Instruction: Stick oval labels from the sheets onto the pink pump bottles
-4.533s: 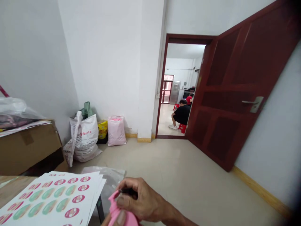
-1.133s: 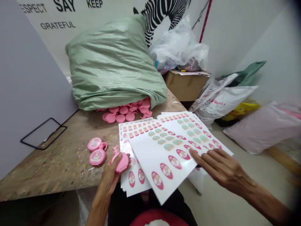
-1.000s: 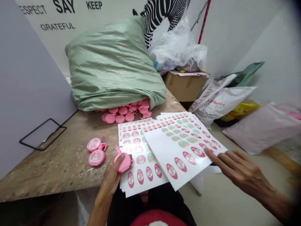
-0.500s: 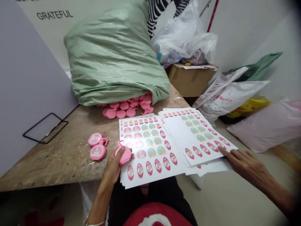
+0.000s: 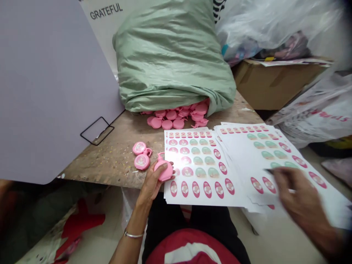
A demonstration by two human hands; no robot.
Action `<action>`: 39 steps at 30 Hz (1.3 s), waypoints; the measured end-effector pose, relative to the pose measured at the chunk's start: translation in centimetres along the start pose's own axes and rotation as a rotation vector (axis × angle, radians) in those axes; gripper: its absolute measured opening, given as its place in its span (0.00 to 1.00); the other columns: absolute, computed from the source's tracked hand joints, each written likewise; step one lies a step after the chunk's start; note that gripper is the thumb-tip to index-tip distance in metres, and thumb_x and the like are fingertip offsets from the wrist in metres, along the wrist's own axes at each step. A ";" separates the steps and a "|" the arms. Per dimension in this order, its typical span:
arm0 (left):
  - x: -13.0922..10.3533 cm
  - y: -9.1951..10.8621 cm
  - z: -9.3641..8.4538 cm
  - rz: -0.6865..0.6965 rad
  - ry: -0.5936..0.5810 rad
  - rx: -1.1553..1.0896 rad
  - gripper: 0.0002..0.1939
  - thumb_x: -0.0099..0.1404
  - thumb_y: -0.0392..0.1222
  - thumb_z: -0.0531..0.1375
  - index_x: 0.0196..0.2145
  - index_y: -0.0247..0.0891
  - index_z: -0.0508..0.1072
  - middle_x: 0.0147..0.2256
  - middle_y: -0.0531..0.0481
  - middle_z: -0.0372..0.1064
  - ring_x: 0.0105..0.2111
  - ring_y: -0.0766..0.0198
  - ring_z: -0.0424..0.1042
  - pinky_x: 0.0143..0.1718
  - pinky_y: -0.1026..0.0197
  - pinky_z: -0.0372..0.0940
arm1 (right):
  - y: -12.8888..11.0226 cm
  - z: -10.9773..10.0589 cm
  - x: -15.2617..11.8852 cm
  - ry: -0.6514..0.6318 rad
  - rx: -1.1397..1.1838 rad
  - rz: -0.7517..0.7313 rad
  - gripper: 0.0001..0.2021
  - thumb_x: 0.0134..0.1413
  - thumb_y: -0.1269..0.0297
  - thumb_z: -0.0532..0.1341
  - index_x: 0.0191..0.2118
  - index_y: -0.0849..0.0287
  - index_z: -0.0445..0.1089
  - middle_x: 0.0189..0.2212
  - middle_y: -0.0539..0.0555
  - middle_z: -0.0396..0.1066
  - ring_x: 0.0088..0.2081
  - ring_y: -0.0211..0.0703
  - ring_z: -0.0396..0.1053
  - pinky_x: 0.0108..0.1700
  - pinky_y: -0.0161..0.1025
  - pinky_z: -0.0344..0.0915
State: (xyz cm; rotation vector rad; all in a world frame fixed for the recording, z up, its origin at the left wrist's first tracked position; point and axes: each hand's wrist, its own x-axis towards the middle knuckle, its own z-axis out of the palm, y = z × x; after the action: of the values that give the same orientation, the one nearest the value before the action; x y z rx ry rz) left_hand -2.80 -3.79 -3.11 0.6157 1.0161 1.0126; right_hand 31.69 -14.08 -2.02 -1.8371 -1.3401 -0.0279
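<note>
My left hand (image 5: 154, 181) is closed on a pink round plastic piece (image 5: 165, 171) with a spout-like top, held at the left edge of a sticker sheet (image 5: 198, 196). That sheet bears pink and green stickers in rows. My right hand (image 5: 299, 198), blurred by motion, hovers over a second sticker sheet (image 5: 236, 154). Its fingers are pinched together, and a small dark pointed tip sticks out from them; the kind of thing is unclear. Left of my left hand lie two similar pink pieces (image 5: 142, 161), one behind the other, with round stickers on their faces.
A large green sack (image 5: 176, 55) lies on the worn wooden table (image 5: 115, 161), and several pink pieces (image 5: 167, 124) spill from its mouth. A pale panel (image 5: 55, 91) stands at left. A cardboard box (image 5: 269, 84) and plastic bags (image 5: 277, 25) are at the back right.
The view has shifted, with things now further right. My right hand has changed from pointing at the right sheet's lower stickers to a pinch with a dark tip showing. My left hand keeps its hold.
</note>
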 end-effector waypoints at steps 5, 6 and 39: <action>-1.3 -0.8 0.2 -0.033 0.032 0.017 0.18 0.56 0.41 0.67 0.42 0.30 0.69 0.42 0.36 0.74 0.31 0.62 0.75 0.29 0.60 0.74 | -6.3 10.3 -1.0 -0.323 0.081 -0.350 0.05 0.61 0.61 0.56 0.37 0.55 0.66 0.31 0.54 0.72 0.33 0.44 0.68 0.37 0.44 0.60; -1.4 -1.1 0.4 -0.041 0.029 0.018 0.19 0.56 0.41 0.67 0.42 0.30 0.69 0.42 0.36 0.74 0.30 0.62 0.74 0.29 0.60 0.74 | -7.2 11.4 -1.2 -0.317 0.043 -0.396 0.04 0.61 0.63 0.57 0.36 0.56 0.66 0.31 0.54 0.72 0.32 0.44 0.67 0.37 0.44 0.59; 0.0 -3.1 2.2 0.034 -0.078 0.290 0.21 0.58 0.50 0.64 0.45 0.34 0.73 0.44 0.41 0.74 0.35 0.58 0.77 0.31 0.64 0.70 | -7.4 14.2 -1.2 -0.299 -0.141 -0.423 0.08 0.60 0.66 0.56 0.29 0.57 0.66 0.25 0.51 0.68 0.31 0.43 0.63 0.37 0.42 0.50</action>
State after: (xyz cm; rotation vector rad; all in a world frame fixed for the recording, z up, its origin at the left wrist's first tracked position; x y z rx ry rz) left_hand 0.41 -5.11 -4.72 0.9067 1.0950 0.8698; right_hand 19.22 -5.52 -7.27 -1.6842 -1.9647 -0.0746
